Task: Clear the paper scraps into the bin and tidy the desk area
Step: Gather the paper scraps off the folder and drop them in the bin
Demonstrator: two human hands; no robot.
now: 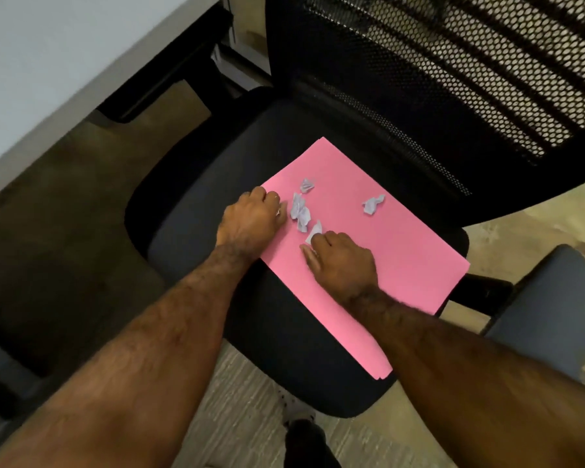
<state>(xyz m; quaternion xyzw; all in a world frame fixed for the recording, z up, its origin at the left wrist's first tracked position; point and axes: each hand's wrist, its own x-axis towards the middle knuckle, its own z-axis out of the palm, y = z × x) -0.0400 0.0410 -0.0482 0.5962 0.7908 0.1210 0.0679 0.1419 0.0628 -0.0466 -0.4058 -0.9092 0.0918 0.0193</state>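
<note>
Nearest the camera, two bare forearms enter from the bottom corners and converge over an office chair seat [196, 211], dark fabric, rounded at its edges. Below it the floor [237, 417] is pale and streaked, with a dark shoe tip [304, 434] at the bottom edge.

A pink sheet [385, 251], flat and rectangular, lies diagonally on the seat; its near corner overhangs the seat front and shows stacked edges, so it may be more than one sheet.

The right hand [343, 261] rests knuckles-up on the pink sheet, fingers curled and pinched on a small white paper scrap [314, 231]. The left hand [250, 217] sits at the sheet's left edge in a loose fist; a sliver of white shows at its fingertips, but whether it grips anything cannot be determined.

Between and just beyond the hands lie crumpled pale scraps: a larger cluster [300, 211] beside the left hand, one small piece [306, 186] farther off, and one [373, 204] well apart to the right. No print is legible on them.

Farther back stands the black mesh backrest [453, 79], perforated, cut off by the frame. A padded armrest [547, 315] sits at right. At far left, a white desk surface [48, 62] is partly visible, blurred.
</note>
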